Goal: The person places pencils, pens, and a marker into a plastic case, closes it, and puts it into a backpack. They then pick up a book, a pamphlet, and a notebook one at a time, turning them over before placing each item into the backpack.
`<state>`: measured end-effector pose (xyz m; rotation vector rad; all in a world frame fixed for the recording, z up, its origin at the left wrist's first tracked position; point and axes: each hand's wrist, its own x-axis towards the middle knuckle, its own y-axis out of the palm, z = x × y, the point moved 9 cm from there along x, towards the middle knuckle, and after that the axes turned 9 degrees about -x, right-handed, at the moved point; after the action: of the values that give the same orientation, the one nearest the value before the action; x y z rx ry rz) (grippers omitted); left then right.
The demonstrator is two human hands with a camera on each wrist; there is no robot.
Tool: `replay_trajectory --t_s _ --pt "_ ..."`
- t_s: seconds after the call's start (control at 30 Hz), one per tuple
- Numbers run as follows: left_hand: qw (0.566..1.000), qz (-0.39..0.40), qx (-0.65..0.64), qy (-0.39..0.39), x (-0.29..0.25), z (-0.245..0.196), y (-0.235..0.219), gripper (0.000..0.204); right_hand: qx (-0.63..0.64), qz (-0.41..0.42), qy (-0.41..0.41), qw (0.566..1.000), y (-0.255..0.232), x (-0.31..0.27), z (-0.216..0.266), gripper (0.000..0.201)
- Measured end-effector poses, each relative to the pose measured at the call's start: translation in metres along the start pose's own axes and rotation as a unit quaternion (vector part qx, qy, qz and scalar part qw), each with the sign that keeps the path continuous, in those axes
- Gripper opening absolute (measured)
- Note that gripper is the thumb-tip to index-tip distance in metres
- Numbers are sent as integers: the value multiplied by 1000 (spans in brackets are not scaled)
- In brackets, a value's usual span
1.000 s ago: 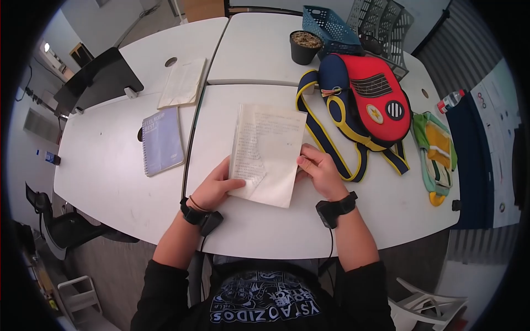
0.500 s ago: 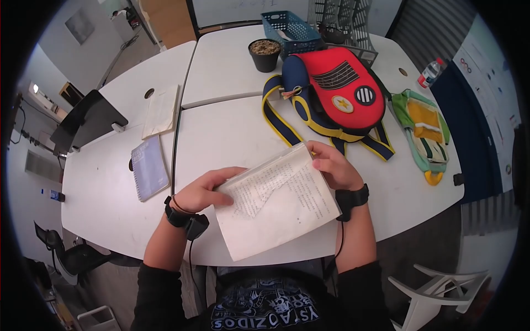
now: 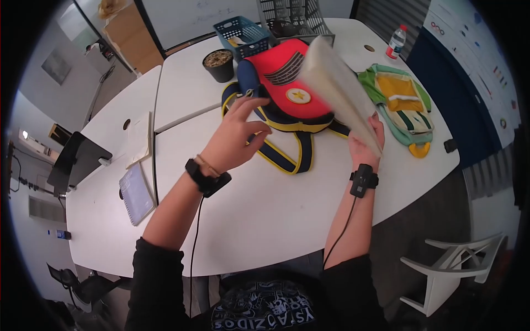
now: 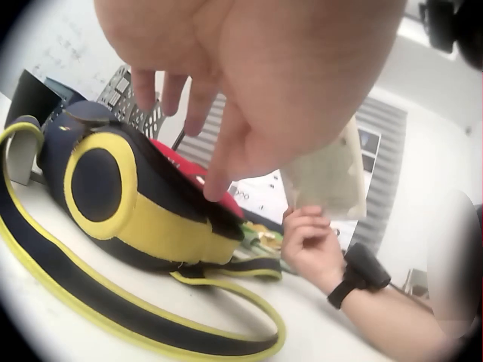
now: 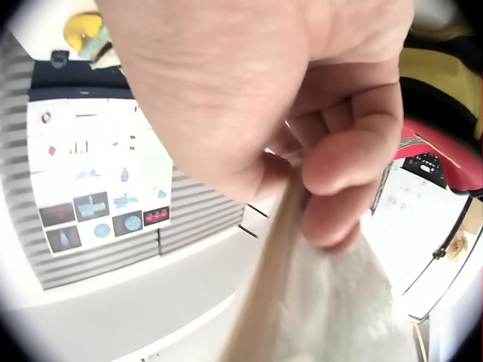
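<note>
The right hand grips the lower end of a worn paper book, which is raised and tilted, blurred, over the right side of the red and navy backpack. In the right wrist view, the thumb and fingers of the right hand pinch the book's edge. The left hand is in the air by the backpack's lower left side, its fingers apart and holding nothing. In the left wrist view, the left hand hangs before the backpack, whose yellow-edged strap lies on the table.
Behind the backpack stand a plant pot, a blue basket and a grey rack. A green and yellow bag and a bottle are at the right. A spiral notebook and another book lie left.
The left hand has let go of the book and moved up toward the backpack. The right hand has carried the book up and to the right. The head view has shifted.
</note>
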<state>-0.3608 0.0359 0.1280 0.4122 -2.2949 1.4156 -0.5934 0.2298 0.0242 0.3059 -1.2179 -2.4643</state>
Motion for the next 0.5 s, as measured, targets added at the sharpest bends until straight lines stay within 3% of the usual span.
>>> replay_trajectory --t_s 0.03,0.07,0.1,0.13,0.17,0.2,0.23,0.27,0.3,0.33,0.4,0.43,0.47,0.5 --pt "1000 5 -6 3 13 -2 12 20 64 26 8 998 -4 5 2 18" --pt "999 33 34 20 25 -6 28 20 64 17 3 998 -39 27 -5 18" --pt "995 58 75 35 34 -6 41 21 176 269 48 946 -45 50 -21 29" --pt "995 61 70 40 43 0 50 21 272 501 86 817 -45 41 -17 40" --pt "992 76 94 22 49 14 63 24 278 529 88 797 -46 39 -17 42" --pt "989 90 118 1 54 26 71 27 276 525 86 801 -25 20 -9 42" --pt "989 94 109 -16 62 31 69 35 170 285 61 941 -11 23 -7 34" --pt "996 51 76 11 69 40 65 38 51 19 29 998 -33 20 -2 28" --pt "999 5 45 1 78 54 52 39 -2 31 10 999 -32 22 -1 40" --pt "999 -43 15 -12 84 68 36 39 -3 26 12 1000 -37 25 0 40" --pt "991 -105 -62 -61 95 87 1 42 -119 93 15 988 -40 32 -3 43" --pt "970 -85 -190 -125 97 100 -8 46 -118 91 18 989 -49 38 -5 43" --pt "970 -83 -189 -128 99 90 -16 46 -220 118 -45 967 -55 44 0 43" --pt "943 -100 -265 -174 97 87 -21 47 -318 144 -109 931 -48 43 5 43"
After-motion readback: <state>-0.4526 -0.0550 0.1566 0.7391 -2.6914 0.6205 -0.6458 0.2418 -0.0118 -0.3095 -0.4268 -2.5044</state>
